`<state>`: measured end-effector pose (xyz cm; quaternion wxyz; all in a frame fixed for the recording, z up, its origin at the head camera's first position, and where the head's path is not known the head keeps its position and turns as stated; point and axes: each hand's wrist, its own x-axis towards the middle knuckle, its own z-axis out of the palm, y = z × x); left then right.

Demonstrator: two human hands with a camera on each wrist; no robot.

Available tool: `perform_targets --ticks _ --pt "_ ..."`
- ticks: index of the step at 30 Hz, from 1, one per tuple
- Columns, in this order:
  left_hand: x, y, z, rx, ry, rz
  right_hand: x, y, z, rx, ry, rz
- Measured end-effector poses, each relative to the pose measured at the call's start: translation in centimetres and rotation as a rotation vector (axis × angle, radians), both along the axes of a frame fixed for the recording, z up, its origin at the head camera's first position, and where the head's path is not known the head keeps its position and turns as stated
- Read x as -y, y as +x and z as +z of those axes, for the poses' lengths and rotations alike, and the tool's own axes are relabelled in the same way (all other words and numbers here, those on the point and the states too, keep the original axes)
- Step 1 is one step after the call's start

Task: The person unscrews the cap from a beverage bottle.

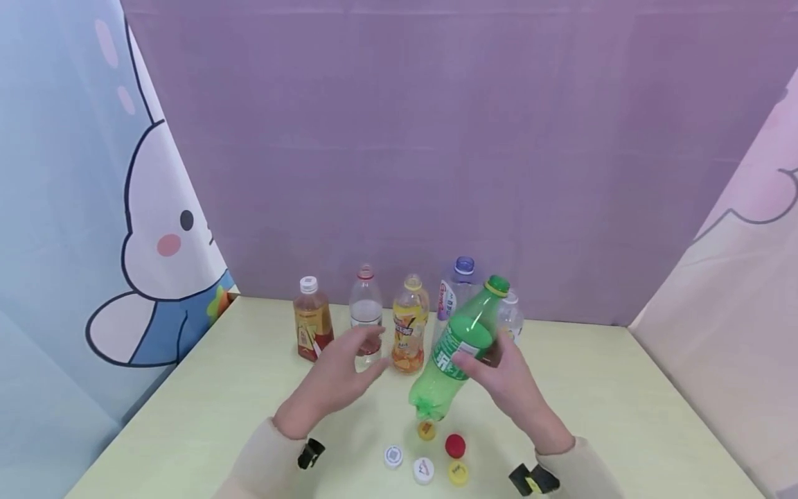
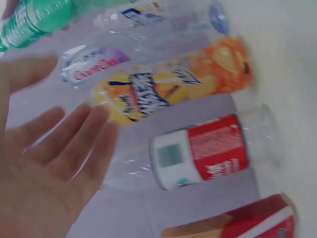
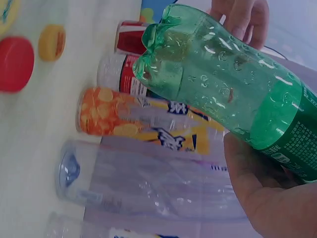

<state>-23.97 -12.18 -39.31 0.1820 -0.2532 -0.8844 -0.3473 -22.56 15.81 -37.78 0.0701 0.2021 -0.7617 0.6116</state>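
Note:
My right hand (image 1: 508, 381) grips a green plastic bottle (image 1: 458, 346) with a green cap round its label, holding it tilted above the table with its base toward the lower left. My left hand (image 1: 339, 371) is held with fingers spread and grasps nothing; in the left wrist view its fingers (image 2: 94, 129) appear in front of the row of bottles. Nearest to it in the head view are a clear bottle with a red neck ring (image 1: 366, 308) and an orange-labelled bottle (image 1: 409, 326), both uncapped. Whether the left hand touches either cannot be told.
At the row's left stands a reddish-brown drink bottle (image 1: 312, 319) with a white cap. A clear bottle with a blue-purple neck (image 1: 445, 298) and another clear bottle (image 1: 511, 315) stand behind the green one. Several loose caps, including a red cap (image 1: 455, 445), lie in front.

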Motion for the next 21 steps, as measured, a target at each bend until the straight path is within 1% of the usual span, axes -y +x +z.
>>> perform_targets --ticks 3,5,8,11,14,16,17,19,21 --pt "0.6 -0.8 -0.6 -0.119 0.063 0.063 -0.8 0.0 0.2 -0.009 0.029 -0.026" --pt "1.2 -1.3 -1.0 -0.208 0.101 0.121 -1.2 0.1 0.2 -0.012 0.043 -0.042" --pt "2.2 -2.1 -1.4 -0.321 0.157 0.212 -1.9 0.2 0.2 -0.025 0.052 -0.047" --pt "3.3 -2.9 -1.7 -0.412 0.195 0.319 -2.8 0.1 0.1 -0.036 0.066 -0.055" --pt "4.3 -3.6 -1.9 -0.47 0.199 0.419 -3.8 0.1 -0.1 -0.042 0.083 -0.074" --pt "4.9 -4.0 -2.0 -0.472 0.198 0.476 -4.4 0.1 -0.1 -0.045 0.096 -0.087" --pt "5.1 -4.3 -2.1 -0.459 0.2 0.499 -4.7 0.1 -0.1 -0.048 0.105 -0.096" --pt "5.6 -4.7 -2.2 -0.398 0.221 0.536 -5.3 0.2 -0.1 -0.05 0.123 -0.114" --pt "6.0 -5.1 -2.4 -0.298 0.258 0.563 -5.9 0.3 0.0 -0.052 0.146 -0.137"
